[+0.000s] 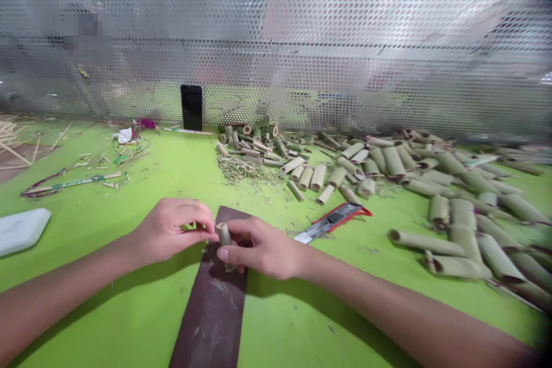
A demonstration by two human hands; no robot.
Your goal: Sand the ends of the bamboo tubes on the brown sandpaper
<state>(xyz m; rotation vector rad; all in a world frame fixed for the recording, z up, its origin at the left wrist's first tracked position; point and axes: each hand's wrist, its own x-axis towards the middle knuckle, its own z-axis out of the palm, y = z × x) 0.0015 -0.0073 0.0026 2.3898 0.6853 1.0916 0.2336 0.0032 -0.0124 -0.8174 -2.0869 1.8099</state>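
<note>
My right hand [257,250] is closed round a short bamboo tube [223,234], which it keeps nearly upright with the hollow end facing up. The thumb and fingertips of my left hand [175,230] pinch together at the tube's upper rim; whatever lies between them is too small to make out. Under both hands runs a dark brown flat strip [211,316] with pale scuff marks on it. Just beyond my right wrist lies a red utility knife [334,220], its blade pointing toward my wrist.
Many cut bamboo pieces [392,161] are heaped at the right, with shavings [244,172] beside them. A phone [192,107] leans on the perforated metal screen [276,29]. Thin sticks [17,141], a white block [23,231] and scraps lie left on the green table [107,322].
</note>
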